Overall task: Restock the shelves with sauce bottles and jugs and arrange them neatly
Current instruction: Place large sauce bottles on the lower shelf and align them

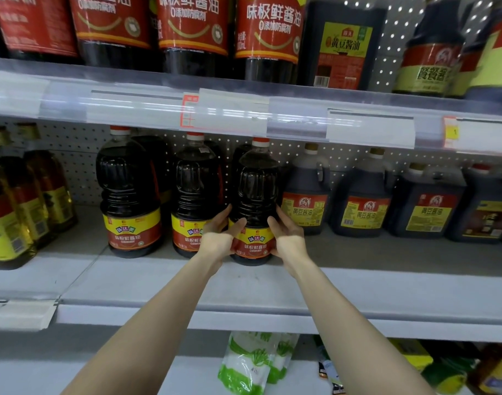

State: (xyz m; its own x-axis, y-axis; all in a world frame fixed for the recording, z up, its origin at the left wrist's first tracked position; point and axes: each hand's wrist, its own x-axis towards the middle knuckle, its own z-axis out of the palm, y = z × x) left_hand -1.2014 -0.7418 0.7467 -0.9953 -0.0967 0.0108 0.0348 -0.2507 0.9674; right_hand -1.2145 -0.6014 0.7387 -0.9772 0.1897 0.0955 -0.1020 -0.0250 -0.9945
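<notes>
A dark soy sauce bottle (256, 195) with a red cap and a red and yellow label stands upright on the middle shelf (272, 286). My left hand (219, 238) grips its lower left side and my right hand (289, 238) grips its lower right side. Two matching bottles (130, 195) (194, 192) stand in a row to its left, with more dark bottles behind them. Dark handled jugs (306, 192) (360, 201) with yellow labels stand just to its right.
The upper shelf (244, 109) with its clear price strip hangs close above the bottle caps and carries large red-labelled bottles (192, 29). Amber bottles (19, 206) stand at the far left. Green and white bags (252, 363) lie on the shelf below.
</notes>
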